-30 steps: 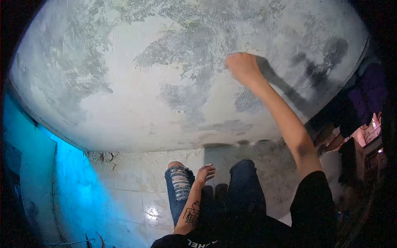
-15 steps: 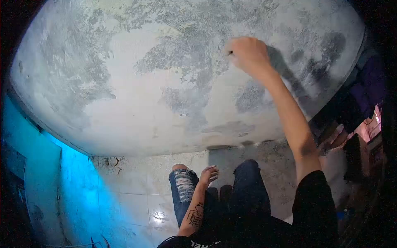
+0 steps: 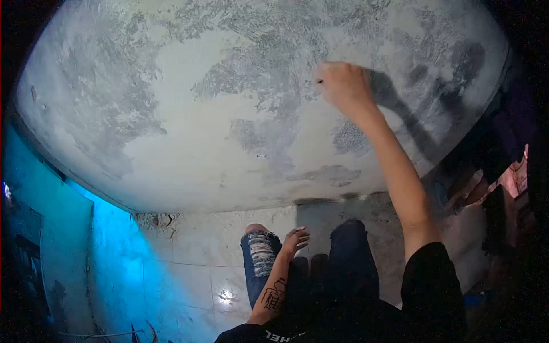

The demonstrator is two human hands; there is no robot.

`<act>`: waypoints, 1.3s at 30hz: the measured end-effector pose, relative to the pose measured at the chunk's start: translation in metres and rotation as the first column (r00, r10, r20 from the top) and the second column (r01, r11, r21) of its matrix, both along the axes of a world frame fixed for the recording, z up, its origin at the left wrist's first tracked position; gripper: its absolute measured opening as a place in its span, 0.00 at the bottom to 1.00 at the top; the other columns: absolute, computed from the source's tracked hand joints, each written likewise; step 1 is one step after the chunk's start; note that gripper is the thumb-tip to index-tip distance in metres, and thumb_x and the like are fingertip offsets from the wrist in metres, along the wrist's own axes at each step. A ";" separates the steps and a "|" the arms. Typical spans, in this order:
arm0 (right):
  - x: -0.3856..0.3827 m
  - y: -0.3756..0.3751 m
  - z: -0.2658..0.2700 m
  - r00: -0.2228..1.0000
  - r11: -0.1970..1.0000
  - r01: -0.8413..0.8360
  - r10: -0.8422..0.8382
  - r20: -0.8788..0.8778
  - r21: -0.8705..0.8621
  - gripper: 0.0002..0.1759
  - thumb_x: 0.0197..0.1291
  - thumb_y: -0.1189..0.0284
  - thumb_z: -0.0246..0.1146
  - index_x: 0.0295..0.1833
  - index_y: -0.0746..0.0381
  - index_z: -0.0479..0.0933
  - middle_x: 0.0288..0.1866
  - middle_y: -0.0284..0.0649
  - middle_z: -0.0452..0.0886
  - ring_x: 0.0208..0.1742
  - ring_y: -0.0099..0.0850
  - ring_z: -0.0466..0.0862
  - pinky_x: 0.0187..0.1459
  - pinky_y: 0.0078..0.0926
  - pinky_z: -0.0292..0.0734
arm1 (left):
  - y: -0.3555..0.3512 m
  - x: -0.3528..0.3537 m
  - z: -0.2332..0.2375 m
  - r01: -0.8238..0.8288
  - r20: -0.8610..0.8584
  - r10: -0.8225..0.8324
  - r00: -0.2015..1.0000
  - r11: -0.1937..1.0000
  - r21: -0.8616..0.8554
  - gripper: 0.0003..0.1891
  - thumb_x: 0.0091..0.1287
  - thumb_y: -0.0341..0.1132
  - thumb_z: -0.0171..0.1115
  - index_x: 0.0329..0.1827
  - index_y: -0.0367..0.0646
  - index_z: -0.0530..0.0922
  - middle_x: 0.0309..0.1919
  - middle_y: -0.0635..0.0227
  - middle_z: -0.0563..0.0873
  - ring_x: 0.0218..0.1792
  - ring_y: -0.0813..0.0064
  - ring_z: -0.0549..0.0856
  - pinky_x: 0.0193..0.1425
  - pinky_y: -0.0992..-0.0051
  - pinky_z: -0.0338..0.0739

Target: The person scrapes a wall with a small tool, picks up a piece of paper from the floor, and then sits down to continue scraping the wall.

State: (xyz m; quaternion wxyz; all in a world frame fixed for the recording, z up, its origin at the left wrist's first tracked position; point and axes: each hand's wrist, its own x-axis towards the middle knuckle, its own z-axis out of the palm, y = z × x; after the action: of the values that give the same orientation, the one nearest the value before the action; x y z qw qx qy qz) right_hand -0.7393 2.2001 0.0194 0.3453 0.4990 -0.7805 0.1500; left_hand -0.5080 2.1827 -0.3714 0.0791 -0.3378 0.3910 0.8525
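Note:
My right hand (image 3: 345,87) is raised against the patchy grey and white wall (image 3: 194,154), at the upper middle right of the view. Its fingers are curled into a fist, slightly blurred. Whatever they may hold is hidden; only a small dark spot shows at the curl of the fingers. A shadow of the hand and arm falls on the wall to the right. Lower down, my left hand (image 3: 295,240) hangs between my knees with loosely stretched fingers and nothing in it. The forearm rests by the ripped left leg of my jeans (image 3: 262,257).
Pale floor tiles (image 3: 189,280), dusty near the wall's foot, lie under me. Blue light falls on the floor at left beside a teal panel (image 3: 63,223). Dark cloth (image 3: 509,126) and pinkish items (image 3: 513,178) stand at the right, dimly lit.
My right fist has moved slightly down and left across the wall, still curled. The view has shifted a little. My left hand stays by my knees.

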 end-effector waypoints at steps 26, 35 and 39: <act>-0.009 0.000 -0.059 0.938 0.977 0.206 -0.182 0.295 -0.052 0.04 0.49 0.71 0.58 0.26 0.57 0.76 0.25 0.37 0.77 0.28 0.37 0.78 0.29 0.32 0.71 | 0.005 0.000 0.002 0.019 0.012 -0.018 1.000 0.998 -0.061 0.18 0.64 0.36 0.54 0.56 0.43 0.70 0.45 0.60 0.79 0.46 0.66 0.80 0.50 0.67 0.75; -0.017 -0.005 -0.063 0.935 0.976 0.216 -0.210 0.286 0.011 0.07 0.51 0.68 0.60 0.28 0.60 0.77 0.27 0.38 0.77 0.32 0.39 0.79 0.33 0.32 0.72 | 0.007 0.004 -0.002 0.001 -0.044 -0.004 0.999 0.998 -0.056 0.18 0.64 0.36 0.54 0.56 0.43 0.70 0.43 0.61 0.80 0.45 0.67 0.80 0.48 0.67 0.76; -0.008 0.027 -0.068 0.931 0.995 0.098 -0.090 0.354 -0.003 0.07 0.50 0.66 0.64 0.30 0.59 0.78 0.29 0.41 0.80 0.35 0.39 0.80 0.35 0.33 0.74 | 0.004 0.002 -0.002 0.003 -0.030 -0.008 1.000 0.987 -0.159 0.15 0.64 0.36 0.53 0.52 0.44 0.71 0.41 0.63 0.81 0.41 0.70 0.81 0.43 0.70 0.76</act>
State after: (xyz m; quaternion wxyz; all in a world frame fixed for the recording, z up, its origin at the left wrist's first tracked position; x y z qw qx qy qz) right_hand -0.7478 2.2274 -0.0486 0.2112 0.4224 -0.8513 0.2286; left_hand -0.5060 2.1871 -0.3737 0.0485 -0.3290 0.4597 0.8235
